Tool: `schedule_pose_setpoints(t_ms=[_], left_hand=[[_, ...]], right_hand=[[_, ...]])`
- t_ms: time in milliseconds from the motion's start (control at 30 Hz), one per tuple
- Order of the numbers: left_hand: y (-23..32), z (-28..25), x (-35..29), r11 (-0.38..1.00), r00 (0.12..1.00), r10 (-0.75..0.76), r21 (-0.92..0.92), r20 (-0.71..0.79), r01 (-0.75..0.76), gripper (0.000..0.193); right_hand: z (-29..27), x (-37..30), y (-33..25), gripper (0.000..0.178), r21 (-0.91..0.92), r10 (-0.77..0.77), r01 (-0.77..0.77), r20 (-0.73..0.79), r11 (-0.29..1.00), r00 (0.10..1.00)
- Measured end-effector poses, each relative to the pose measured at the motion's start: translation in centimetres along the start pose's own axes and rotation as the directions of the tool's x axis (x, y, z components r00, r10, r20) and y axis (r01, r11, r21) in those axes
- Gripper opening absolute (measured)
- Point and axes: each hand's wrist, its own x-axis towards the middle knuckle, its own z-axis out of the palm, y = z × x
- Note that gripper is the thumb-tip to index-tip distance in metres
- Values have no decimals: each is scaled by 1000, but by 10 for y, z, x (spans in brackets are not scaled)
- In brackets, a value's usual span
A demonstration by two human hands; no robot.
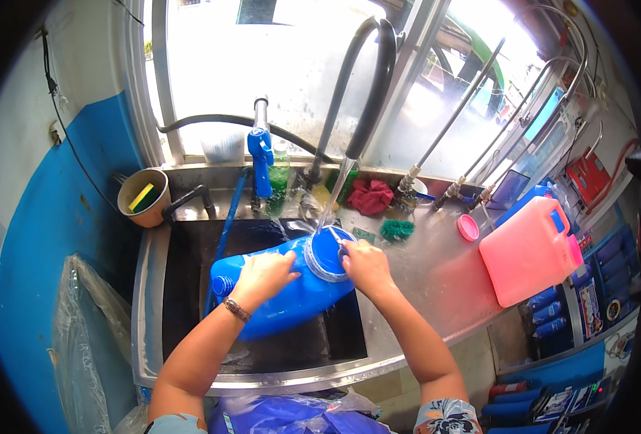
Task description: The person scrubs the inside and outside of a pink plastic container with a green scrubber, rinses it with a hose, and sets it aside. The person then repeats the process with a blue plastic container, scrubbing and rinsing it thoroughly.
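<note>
A blue plastic water jug [284, 307] lies tilted over the dark sink basin, its small capped spout at the left and a large round blue lid [326, 252] facing up. Water [326, 211] runs from the black faucet hose [374, 79] onto that lid. My left hand [266, 275] holds the jug from above, its fingers laid over the body beside the lid. At the lid's right edge, my right hand [366, 266] has its fingers closed around a thin, pale thing that I cannot make out.
On the steel counter [422, 275] stand a pink jug [526, 253], a pink cap [468, 227], a green scrub pad [397, 230] and a red cloth [369, 197]. A pot with a sponge [144, 198] is at the left. A blue spray handle [261, 163] hangs behind the sink.
</note>
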Motion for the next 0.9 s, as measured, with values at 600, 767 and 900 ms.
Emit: schedule_pose_setpoints(t_ms=[600,767,900], left_hand=[[20,11,-31,998,993,-33,-55,-112,27,30],[1,8,-34,991,984,-126,-64,-123,119,31],[-4,6,-31,990,982,-136,-50,-131,131,30]], right_hand=[[61,86,77,22,2,359,-359,-21,933,933],[113,-22,134,18,-392,436,-309,293,867,851],[129,-42,131,20,-439,464,-298,342,847,817]])
